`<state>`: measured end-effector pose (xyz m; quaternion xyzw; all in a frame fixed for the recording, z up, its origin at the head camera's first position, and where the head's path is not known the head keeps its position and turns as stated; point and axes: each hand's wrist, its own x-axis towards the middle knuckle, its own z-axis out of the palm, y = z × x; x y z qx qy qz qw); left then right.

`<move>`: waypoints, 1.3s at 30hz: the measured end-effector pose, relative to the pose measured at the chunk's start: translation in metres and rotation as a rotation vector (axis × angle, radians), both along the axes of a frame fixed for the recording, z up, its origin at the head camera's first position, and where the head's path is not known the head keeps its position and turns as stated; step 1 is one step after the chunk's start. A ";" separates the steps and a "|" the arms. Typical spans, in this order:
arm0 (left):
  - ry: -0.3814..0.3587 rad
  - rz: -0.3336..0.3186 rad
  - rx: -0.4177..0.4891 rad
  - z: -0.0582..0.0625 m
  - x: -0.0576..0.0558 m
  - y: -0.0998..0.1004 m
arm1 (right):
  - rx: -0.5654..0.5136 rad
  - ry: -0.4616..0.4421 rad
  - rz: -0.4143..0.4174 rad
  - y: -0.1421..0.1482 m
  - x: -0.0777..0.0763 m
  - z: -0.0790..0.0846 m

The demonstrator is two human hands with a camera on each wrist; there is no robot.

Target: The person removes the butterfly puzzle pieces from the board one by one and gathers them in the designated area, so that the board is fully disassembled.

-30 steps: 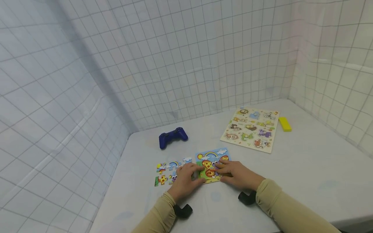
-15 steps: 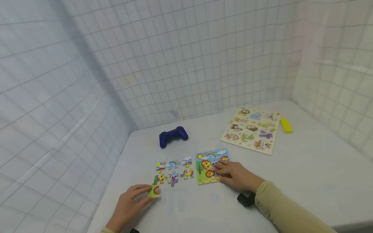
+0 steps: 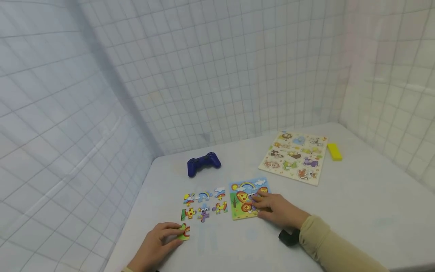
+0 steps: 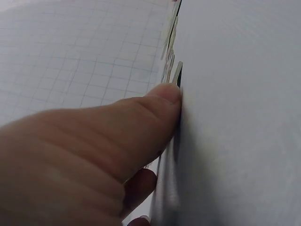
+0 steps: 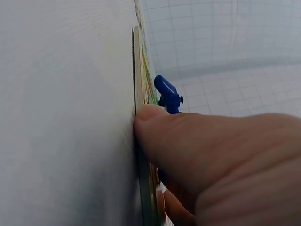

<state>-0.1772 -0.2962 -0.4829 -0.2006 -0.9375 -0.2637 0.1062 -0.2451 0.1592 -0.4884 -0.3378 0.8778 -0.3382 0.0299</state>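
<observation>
At the table's left, my left hand [image 3: 158, 241] pinches a green and red jigsaw piece [image 3: 185, 233]. Its fingers lie over the piece's left part, and the thumb [image 4: 164, 94] meets its near edge. Just beyond lie two rows of loose jigsaw pieces [image 3: 203, 213], apart from each other, with butterfly, rainbow and sky parts. Right of them is a square butterfly picture board [image 3: 239, 213]. My right hand [image 3: 280, 209] holds its lower right corner, fingers on the picture and thumb [image 5: 153, 113] against the near edge. The hand hides that part of the picture.
A blue game controller [image 3: 204, 164] lies behind the jigsaw pieces. Farther back on the right is a wooden animal puzzle board [image 3: 293, 156], with a yellow block [image 3: 334, 152] beside it. Grid-patterned white curtains [image 3: 217, 83] enclose the table's back and sides.
My left hand has carried the green and red piece from beside the butterfly board to below the left column of loose pieces, lowering it there. The right hand has stayed on the board.
</observation>
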 end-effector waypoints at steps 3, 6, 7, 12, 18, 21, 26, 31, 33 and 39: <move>0.028 -0.032 -0.017 0.000 0.001 -0.002 | 0.001 -0.019 -0.007 -0.001 0.001 -0.002; 0.043 -0.059 -0.038 0.000 0.001 -0.002 | 0.004 -0.016 -0.004 0.000 0.001 -0.002; 0.039 -0.062 -0.053 0.001 0.001 -0.002 | 0.006 -0.015 -0.004 0.000 0.001 -0.001; 0.021 -0.033 -0.212 0.012 0.004 0.008 | 0.009 -0.019 -0.006 -0.001 0.003 0.001; 0.198 -0.012 -0.181 0.034 0.001 0.061 | -0.001 -0.045 -0.017 -0.004 0.005 -0.002; 0.171 -0.106 -0.082 0.047 -0.008 0.107 | 0.004 -0.037 -0.029 -0.003 0.005 -0.006; 0.000 -0.215 -0.036 0.051 -0.031 0.186 | -0.002 0.010 -0.027 -0.001 0.004 -0.013; -0.065 -0.175 -0.105 0.026 -0.054 0.224 | -0.038 0.069 -0.008 -0.002 0.003 -0.013; -0.072 -0.135 -0.083 0.016 -0.058 0.226 | -0.043 0.083 0.003 -0.003 0.002 -0.012; -0.052 -0.108 0.055 0.003 -0.066 0.225 | -0.018 0.106 -0.011 0.000 0.003 -0.006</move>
